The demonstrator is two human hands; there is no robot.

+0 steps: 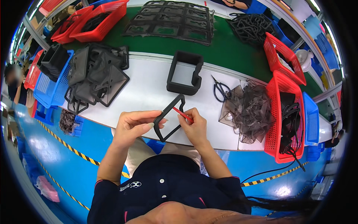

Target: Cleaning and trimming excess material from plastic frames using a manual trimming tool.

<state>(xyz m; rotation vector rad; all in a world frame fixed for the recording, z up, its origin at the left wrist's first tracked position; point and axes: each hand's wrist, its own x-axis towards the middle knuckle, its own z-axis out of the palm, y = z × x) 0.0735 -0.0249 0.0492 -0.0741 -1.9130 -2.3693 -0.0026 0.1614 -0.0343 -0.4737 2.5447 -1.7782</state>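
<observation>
My left hand (131,128) grips a black frame (172,105) along its left side, thumb and fingers pinching the edge. The frame is tilted up above the white table, with one notched side. A slim red tool (182,114), pen-like, is in my right hand (196,130), its tip close to the frame's inner edge; whether it touches I cannot tell. Beyond my hands stands a neat stack of similar black frames (182,88). To the right of the stack lie black-handled scissors (222,90), beside a heap of dark mesh scraps (253,114).
A pile of mesh-covered frames (108,80) lies on the table's left. Red baskets (272,130) and a blue basket (311,119) stand right; another blue basket (48,87) stands left. Across the green surface (149,46) lies a sheet of joined frames (171,18). Another person's hands (235,3) show far off.
</observation>
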